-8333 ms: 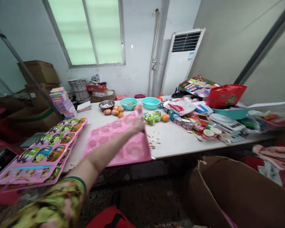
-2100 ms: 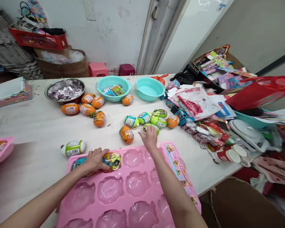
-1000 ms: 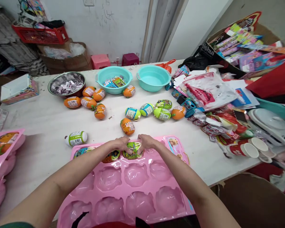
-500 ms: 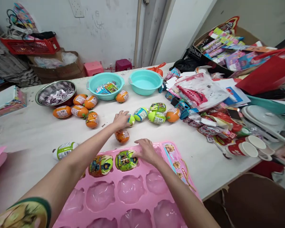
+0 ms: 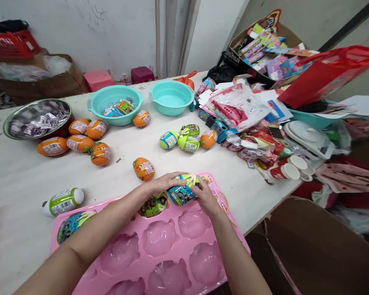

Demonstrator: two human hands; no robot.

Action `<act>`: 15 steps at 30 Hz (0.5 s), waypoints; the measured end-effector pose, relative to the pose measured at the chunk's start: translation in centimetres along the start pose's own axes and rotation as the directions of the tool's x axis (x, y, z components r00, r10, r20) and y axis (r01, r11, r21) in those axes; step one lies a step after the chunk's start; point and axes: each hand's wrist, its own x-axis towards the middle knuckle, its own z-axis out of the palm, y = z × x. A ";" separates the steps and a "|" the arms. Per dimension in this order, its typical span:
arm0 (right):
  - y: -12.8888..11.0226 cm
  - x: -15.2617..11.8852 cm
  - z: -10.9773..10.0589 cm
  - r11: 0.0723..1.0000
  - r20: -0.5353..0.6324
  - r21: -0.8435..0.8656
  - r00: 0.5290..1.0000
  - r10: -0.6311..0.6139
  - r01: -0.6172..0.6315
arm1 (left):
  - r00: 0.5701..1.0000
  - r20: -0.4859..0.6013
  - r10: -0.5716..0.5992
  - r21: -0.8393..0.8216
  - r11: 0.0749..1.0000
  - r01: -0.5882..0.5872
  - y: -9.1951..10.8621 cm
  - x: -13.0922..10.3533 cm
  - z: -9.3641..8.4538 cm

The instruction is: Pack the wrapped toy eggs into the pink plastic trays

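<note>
We have both hands on a blue egg [image 5: 182, 192], the left hand [image 5: 161, 185] cupping its top and the right hand [image 5: 206, 197] pinching its far end, so each grip steadies it over a back-row pocket of the pink tray [image 5: 172, 246]. The egg looks glossy, cartoon-printed, green-tipped. Just left of our grip a green egg [image 5: 153, 205] sits seated.

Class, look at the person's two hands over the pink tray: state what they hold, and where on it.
Both the left hand and right hand grip one blue-wrapped toy egg, one at each end, over the pink tray.
</note>
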 end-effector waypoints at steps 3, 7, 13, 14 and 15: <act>0.9 -0.8 -0.2 0.990 -0.064 -0.113 0.995 0.081 -0.088 | 0.991 -0.095 0.096 0.233 0.970 -0.071 -1.1 0.1 3.1; 2.1 -0.6 -3.0 0.848 -0.127 -0.529 0.991 -0.050 -0.025 | 0.984 -0.124 0.130 0.587 0.809 -0.033 -2.1 0.7 4.4; 0.3 5.4 -6.3 0.458 0.176 -0.885 0.969 0.170 0.081 | 0.999 -0.041 -0.032 0.664 0.746 0.051 -2.5 1.6 4.2; -0.2 6.6 -6.3 0.428 0.233 -0.899 0.930 0.286 0.093 | 0.997 -0.035 -0.065 0.655 0.752 0.072 -2.6 1.8 4.2; -0.6 7.7 -6.3 0.389 0.260 -0.915 0.893 0.366 0.107 | 0.996 -0.037 -0.082 0.643 0.761 0.087 -2.7 1.8 4.1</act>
